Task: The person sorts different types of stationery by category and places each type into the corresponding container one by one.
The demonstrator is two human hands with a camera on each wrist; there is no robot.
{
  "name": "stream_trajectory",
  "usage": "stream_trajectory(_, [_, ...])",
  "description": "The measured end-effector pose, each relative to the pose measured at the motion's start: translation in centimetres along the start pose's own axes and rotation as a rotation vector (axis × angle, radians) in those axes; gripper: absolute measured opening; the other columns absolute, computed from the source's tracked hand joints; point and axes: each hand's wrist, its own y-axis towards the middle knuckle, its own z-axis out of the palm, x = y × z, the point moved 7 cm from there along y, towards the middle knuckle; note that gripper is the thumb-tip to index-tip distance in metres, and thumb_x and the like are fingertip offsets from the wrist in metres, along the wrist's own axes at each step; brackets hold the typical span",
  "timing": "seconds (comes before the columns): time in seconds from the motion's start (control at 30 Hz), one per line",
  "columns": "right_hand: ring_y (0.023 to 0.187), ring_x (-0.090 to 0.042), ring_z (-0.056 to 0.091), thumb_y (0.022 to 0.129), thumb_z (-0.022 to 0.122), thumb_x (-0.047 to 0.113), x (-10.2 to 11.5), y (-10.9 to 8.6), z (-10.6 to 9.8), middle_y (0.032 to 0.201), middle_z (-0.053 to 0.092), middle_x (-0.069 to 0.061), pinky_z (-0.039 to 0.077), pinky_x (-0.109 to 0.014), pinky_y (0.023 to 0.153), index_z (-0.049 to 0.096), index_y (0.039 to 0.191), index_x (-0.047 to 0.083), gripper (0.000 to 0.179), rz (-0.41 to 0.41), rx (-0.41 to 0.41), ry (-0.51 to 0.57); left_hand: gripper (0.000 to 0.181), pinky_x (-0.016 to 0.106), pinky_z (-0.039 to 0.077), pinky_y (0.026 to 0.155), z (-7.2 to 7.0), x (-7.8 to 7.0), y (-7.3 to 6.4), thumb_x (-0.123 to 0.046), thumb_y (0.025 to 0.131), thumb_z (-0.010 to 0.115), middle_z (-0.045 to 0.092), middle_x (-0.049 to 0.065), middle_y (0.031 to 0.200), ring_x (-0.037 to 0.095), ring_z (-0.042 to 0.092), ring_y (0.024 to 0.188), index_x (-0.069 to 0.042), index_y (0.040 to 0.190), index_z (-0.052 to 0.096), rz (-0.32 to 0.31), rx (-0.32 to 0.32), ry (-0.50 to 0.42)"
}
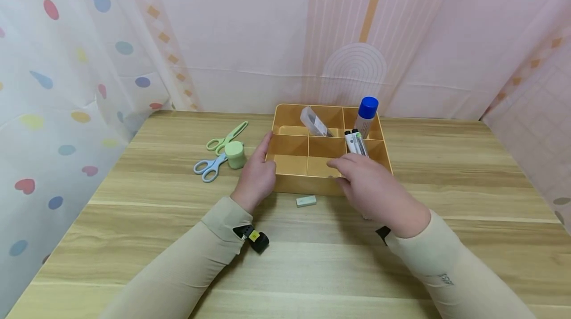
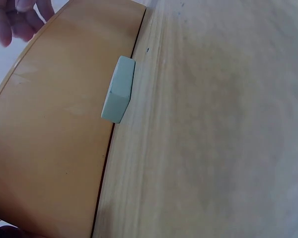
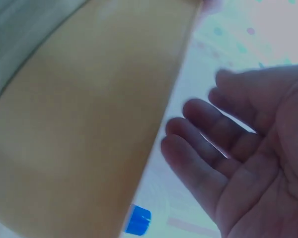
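**Left hand braces the organizer while an empty right hand works over its front**

The bench (image 1: 464,170) carries a yellow-orange compartment organizer (image 1: 308,185), the clock's centre, with twelve at the far wall. The right hand (image 1: 370,185), at five o'clock, has loosely parted fingers and holds nothing; the left hand (image 1: 256,178), at eight, lies against the side wall, fingers extended rather than wrapped. Green scissors (image 1: 228,138) and blue scissors (image 1: 217,162) lie towards nine. A blue-capped glue stick (image 1: 367,115) stands near two, markers (image 1: 356,142) lean at three, a clear plastic case (image 1: 314,122) tilts at eleven, and an eraser (image 1: 306,201) lies outside near seven.

Steady left-hand pressure should stop sliding; the right hand would do best coming from above, clear of the markers.

The right wrist view reveals the bare palm, hidden from the head camera; the left wrist view shows the eraser's thickness better.
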Motion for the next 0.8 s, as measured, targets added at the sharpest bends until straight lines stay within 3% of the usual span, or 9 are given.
stream_trajectory(0.2, [0.107,-0.025,0.069,0.097,0.072,0.008,-0.2,-0.7,-0.2,0.118,0.074,-0.007,0.059,-0.044,0.097,0.074,0.123,0.007,0.025,0.017,0.137,-0.037,0.077,0.045,0.022,0.132,0.0,0.1,0.0,-0.004,0.101,0.033,0.021,-0.006,0.176,0.017,0.018,0.162,-0.035,0.17,0.016,0.007,0.006,-0.016])
stream_trajectory(0.5, [0.091,-0.019,0.065,0.095,0.077,0.012,0.0,-1.7,-1.2,0.101,0.072,0.0,0.059,-0.04,0.085,0.077,0.112,0.009,0.017,-0.013,0.123,-0.055,0.078,0.045,0.019,0.132,0.1,0.1,0.1,-0.004,0.101,0.033,0.021,-0.007,0.176,0.018,0.019,0.162,-0.035,0.17,0.017,0.011,0.004,-0.025])
stream_trajectory(0.8, [0.102,-0.025,0.073,0.094,0.078,0.016,-0.8,-2.9,-0.8,0.112,0.075,-0.005,0.06,-0.047,0.09,0.077,0.117,0.008,0.025,0.04,0.232,-0.099,0.079,0.044,0.02,0.132,0.0,0.0,0.0,-0.002,0.1,0.033,0.022,-0.004,0.176,0.019,0.019,0.162,-0.033,0.17,0.017,0.016,-0.003,0.009])
